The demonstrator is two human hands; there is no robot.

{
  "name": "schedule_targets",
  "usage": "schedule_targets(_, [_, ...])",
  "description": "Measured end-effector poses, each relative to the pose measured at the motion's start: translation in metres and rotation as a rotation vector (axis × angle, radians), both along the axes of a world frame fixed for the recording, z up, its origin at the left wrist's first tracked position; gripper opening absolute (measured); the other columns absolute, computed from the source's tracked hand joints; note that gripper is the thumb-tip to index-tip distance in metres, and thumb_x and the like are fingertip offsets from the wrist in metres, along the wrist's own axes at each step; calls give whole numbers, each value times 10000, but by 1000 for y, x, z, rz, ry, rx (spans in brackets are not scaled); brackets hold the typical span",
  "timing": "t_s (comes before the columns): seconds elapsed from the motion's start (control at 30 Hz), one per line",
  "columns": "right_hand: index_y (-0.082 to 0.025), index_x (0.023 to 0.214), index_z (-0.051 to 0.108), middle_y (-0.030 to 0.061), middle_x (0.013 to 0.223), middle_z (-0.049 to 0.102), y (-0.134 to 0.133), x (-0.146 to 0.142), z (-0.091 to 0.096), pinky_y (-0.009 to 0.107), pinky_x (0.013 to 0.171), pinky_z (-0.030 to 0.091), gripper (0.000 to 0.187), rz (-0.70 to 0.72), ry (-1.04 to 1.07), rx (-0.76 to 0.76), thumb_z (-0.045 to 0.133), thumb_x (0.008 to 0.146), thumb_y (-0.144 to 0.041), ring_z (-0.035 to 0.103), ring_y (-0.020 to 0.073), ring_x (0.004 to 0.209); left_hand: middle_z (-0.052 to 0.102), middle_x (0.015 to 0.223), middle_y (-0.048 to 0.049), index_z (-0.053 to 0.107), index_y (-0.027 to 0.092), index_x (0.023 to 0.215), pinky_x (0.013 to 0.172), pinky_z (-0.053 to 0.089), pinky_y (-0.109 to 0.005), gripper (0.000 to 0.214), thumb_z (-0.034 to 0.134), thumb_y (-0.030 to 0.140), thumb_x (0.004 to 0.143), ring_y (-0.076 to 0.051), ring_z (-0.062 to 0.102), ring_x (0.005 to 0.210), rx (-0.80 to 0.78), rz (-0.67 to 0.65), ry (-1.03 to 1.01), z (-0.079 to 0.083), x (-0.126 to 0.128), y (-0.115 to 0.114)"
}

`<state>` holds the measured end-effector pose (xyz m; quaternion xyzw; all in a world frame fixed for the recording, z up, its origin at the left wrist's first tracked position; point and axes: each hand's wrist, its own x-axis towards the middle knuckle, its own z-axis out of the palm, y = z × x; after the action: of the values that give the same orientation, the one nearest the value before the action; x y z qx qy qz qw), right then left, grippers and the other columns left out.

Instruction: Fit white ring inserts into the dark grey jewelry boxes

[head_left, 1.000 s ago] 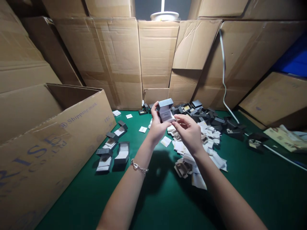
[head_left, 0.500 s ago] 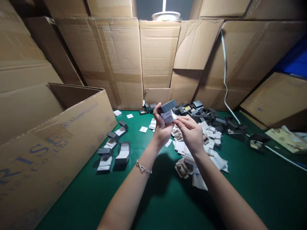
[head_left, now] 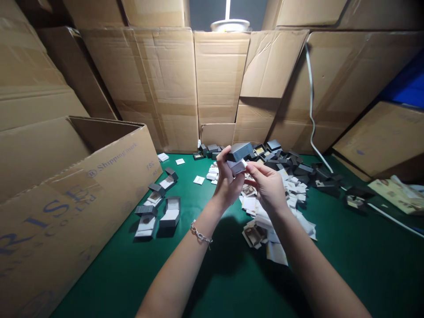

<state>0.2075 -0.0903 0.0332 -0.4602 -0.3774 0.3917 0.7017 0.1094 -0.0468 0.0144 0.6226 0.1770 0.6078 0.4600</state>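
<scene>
My left hand (head_left: 229,183) is closed around a small dark grey hinged jewellery box (head_left: 240,151), its lid raised and its inside white. Thumb and fingertips of my right hand (head_left: 267,183) pinch the edge of a white insert (head_left: 237,167) at the box's mouth. How far the insert sits in the box is partly hidden by my fingers. Below and right of my hands lies a heap of white inserts and papers (head_left: 294,190). Left of them, several opened grey boxes with white insides, such as one jewellery box (head_left: 170,214), stand on the green table (head_left: 212,278).
A large open carton (head_left: 109,170) takes up the left side. Dark boxes (head_left: 298,165) are piled behind the heap, near a wall of stacked cartons (head_left: 165,84). A white cable (head_left: 310,88) hangs down at the right. Small white cards (head_left: 198,180) lie on the table.
Both hands have shifted slightly right with the box. The box has turned a little, and my right fingers have changed their position at the insert's edge.
</scene>
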Motion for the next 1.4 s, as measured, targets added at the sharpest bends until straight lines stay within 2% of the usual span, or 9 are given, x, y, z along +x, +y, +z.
schedule_targets(0.23, [-169,794,716,33,774,634,7,8,-8,235,562,547,343,5,-36,74,838,576,-404,602,117,646,410,1304,-26,249,320,1287,909,453,-233,712,620,121,714,-114,492,1069,-185,-133,-55,12,-4,-4])
schedule_targets(0.4, [-177,878,734,52,790,618,5,26,-9,264,591,533,202,-54,-594,303,723,747,-330,599,135,658,493,1186,-22,253,334,1338,748,465,-203,898,570,15,562,-100,547,906,-414,-357,-28,26,-16,1])
schedule_targets(0.57, [-178,906,737,65,832,684,-2,36,0,261,634,489,187,23,-1008,287,626,826,-305,630,158,711,476,1267,-59,245,355,1392,902,497,-352,945,564,35,562,-138,559,979,-651,-505,126,31,-33,9])
schedule_targets(0.77, [-176,874,729,32,819,695,-4,33,2,236,612,467,158,85,-1158,248,591,841,-247,637,140,678,474,1296,-67,291,362,1379,989,457,-480,907,552,50,567,-140,556,985,-658,-515,250,28,-40,14])
schedule_targets(0.9, [-175,837,740,45,791,693,-6,31,4,240,581,456,154,8,-1092,334,645,814,-293,620,139,635,512,1237,-81,244,340,1401,916,505,-424,936,520,52,554,-155,575,976,-662,-541,213,33,-42,10])
schedule_targets(1.0, [-187,778,749,55,752,688,-7,30,6,246,575,466,182,21,-865,246,715,742,-362,625,158,637,504,1256,-81,244,334,1404,761,546,-275,935,523,58,555,-130,596,904,-706,-593,176,37,-43,7])
schedule_targets(1.1, [-190,745,753,62,721,678,-9,29,10,248,564,469,192,87,-711,154,727,699,-374,619,165,635,503,1264,-90,237,310,1416,667,561,-237,943,523,58,553,-123,609,836,-752,-661,176,39,-43,7])
schedule_targets(1.27, [-160,819,749,74,753,681,-9,27,12,256,595,492,222,109,-655,123,697,739,-361,630,164,670,557,1162,-92,196,275,1439,665,570,-233,968,521,59,553,-126,615,812,-774,-652,59,34,-43,14])
schedule_targets(1.4, [-169,861,739,72,861,688,-8,22,8,256,687,503,170,42,-768,229,687,785,-311,639,158,783,581,1130,-67,74,322,1461,688,557,-224,1038,525,54,565,-112,618,794,-746,-648,-16,32,-45,18])
